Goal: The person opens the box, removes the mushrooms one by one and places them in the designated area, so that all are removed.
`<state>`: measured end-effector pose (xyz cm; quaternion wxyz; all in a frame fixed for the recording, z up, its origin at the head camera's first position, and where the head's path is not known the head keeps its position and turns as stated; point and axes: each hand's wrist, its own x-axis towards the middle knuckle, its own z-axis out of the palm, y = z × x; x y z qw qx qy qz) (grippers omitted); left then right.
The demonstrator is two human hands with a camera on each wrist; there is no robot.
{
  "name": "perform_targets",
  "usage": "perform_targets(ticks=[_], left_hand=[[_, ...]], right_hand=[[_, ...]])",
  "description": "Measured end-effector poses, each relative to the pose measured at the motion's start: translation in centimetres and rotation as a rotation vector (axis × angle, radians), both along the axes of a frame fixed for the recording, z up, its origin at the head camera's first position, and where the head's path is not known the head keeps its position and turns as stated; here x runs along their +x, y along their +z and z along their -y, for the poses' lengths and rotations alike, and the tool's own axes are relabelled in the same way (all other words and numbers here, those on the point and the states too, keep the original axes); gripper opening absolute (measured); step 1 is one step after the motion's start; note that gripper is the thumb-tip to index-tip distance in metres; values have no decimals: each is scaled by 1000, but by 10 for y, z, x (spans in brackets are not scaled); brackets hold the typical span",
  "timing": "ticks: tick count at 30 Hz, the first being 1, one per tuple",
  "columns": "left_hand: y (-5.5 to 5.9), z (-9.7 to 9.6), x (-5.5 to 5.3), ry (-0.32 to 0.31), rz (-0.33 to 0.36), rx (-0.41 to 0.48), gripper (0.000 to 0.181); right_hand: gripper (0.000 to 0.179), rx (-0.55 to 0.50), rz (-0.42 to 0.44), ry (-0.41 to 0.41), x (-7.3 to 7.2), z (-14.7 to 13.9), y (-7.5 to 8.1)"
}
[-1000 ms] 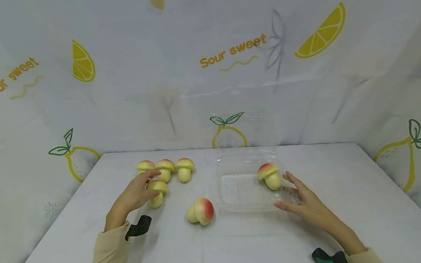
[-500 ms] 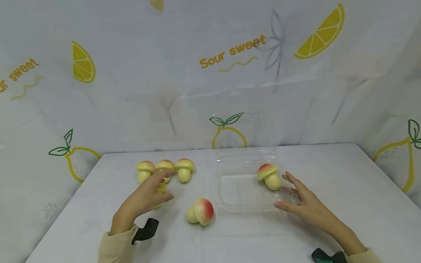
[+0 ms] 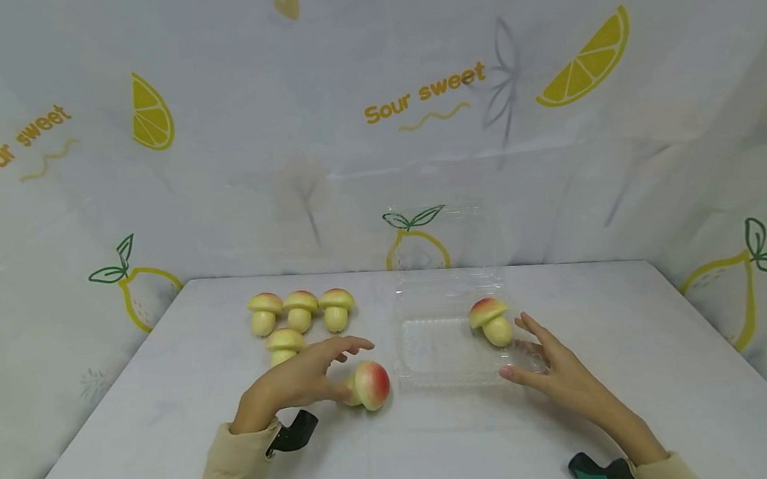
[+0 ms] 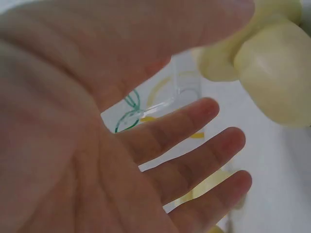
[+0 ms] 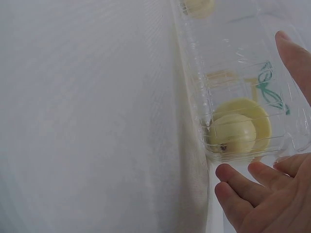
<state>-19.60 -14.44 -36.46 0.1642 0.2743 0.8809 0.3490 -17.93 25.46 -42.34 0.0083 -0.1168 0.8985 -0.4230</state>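
Note:
In the head view my left hand [image 3: 300, 380] hovers over a red-capped toy mushroom [image 3: 375, 384] lying on its side; its fingers are spread and the thumb is at the stem. The left wrist view shows the extended fingers apart from this mushroom [image 4: 277, 73]. My right hand [image 3: 563, 375] is at the right side of a clear plastic clamshell box [image 3: 431, 376], fingers relaxed; whether they touch it is hard to tell. Inside the box, at its right, lies another toy mushroom [image 3: 497, 329]. The right wrist view shows that mushroom [image 5: 233, 131] through the box wall.
At the back left stand several more toy mushrooms: three in a row, the middle one [image 3: 300, 310] among them, and one in front [image 3: 284, 342], partly behind my left hand. The box's raised lid [image 3: 469, 234] leans near the printed backdrop. A white cloth [image 3: 436, 456] covers the table.
My left hand has moved right and toward me, from the back-left mushrooms to the one lying on its side. The right hand and box have stayed put.

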Motion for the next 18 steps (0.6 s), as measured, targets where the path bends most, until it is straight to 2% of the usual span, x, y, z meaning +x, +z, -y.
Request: perform_targets(ticks=[6, 11, 14, 18], left_hand=[[-4, -5, 2, -100, -6, -22, 63], [-11, -10, 0, -115, -48, -41, 62], [-14, -12, -2, -92, -71, -44, 58], [-14, -12, -4, 3, -82, -46, 51]], right_hand=[[103, 2, 2, -2, 1, 0, 1], [102, 4, -4, 2, 1, 1, 2], [102, 1, -3, 1, 1, 1, 1], [103, 5, -3, 3, 0, 1, 1]])
